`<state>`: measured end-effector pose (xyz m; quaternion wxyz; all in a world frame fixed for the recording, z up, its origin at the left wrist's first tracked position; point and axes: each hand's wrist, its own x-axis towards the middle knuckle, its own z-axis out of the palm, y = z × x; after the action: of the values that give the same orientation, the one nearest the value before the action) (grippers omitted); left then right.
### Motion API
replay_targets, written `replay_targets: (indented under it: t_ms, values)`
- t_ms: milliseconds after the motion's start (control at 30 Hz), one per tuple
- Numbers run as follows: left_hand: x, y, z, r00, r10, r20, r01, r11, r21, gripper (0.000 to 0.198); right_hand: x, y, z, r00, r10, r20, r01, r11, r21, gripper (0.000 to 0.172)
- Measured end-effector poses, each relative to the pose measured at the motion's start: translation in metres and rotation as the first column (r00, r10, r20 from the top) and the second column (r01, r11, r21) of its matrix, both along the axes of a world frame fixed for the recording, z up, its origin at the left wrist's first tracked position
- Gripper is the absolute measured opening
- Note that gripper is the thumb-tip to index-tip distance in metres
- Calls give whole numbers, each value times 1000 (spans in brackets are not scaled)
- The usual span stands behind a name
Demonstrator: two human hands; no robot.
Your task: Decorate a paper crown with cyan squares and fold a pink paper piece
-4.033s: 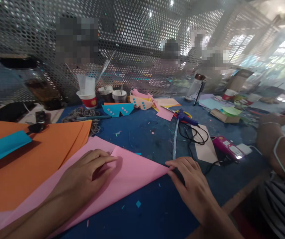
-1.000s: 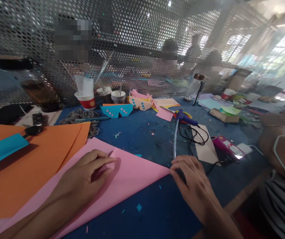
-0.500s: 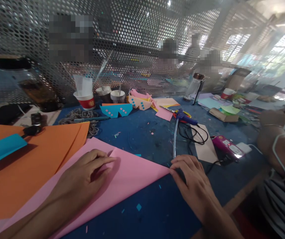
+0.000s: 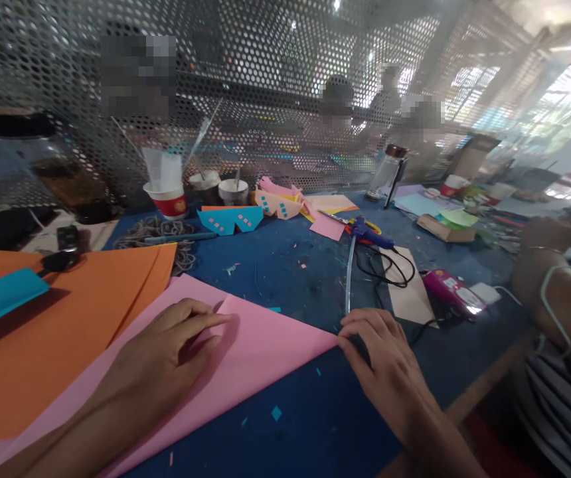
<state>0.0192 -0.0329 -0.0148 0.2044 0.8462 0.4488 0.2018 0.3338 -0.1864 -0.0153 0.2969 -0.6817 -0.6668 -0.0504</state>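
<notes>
A pink sheet of paper (image 4: 265, 345), folded to a long point on the right, lies on the blue table. On top of it rests my left hand (image 4: 178, 352), fingers stretched out and thumb apart, with the fingertips by a short crease. My right hand (image 4: 382, 365) pinches the paper's pointed tip between thumb and fingers. Just beyond its fingertips is the clear glue stick of a blue glue gun (image 4: 368, 234). Orange sheets (image 4: 81, 318) lie to the left, partly next to the pink paper, with a folded blue paper piece (image 4: 4, 299) on them.
Paper masks, one blue (image 4: 230, 219) and one peach (image 4: 279, 204), stand at the back near paper cups (image 4: 168, 199) and grey string (image 4: 166, 232). A magenta device (image 4: 452, 292) with cables lies right. Another person's arm (image 4: 569, 299) is at the right edge. A perforated metal screen (image 4: 265, 79) rises behind.
The view has shifted very slightly. Both hands and the pink paper keep the same positions.
</notes>
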Motion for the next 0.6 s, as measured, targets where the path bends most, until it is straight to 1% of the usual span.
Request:
replay_targets:
  t_ms: [233, 333, 600]
  values:
    - [2, 0, 3, 1000, -6, 7, 6, 1000, -14, 41, 0, 0, 1, 1000, 3, 18, -4, 1000, 9, 14]
    - [1, 0, 3, 1000, -13, 2, 13, 1000, 0, 41, 0, 0, 1, 1000, 0, 30, 0, 1000, 13, 14]
    - [-1, 2, 1, 1000, -26, -2, 26, 1000, 17, 39, -1, 0, 1, 1000, 0, 29, 0, 1000, 7, 14]
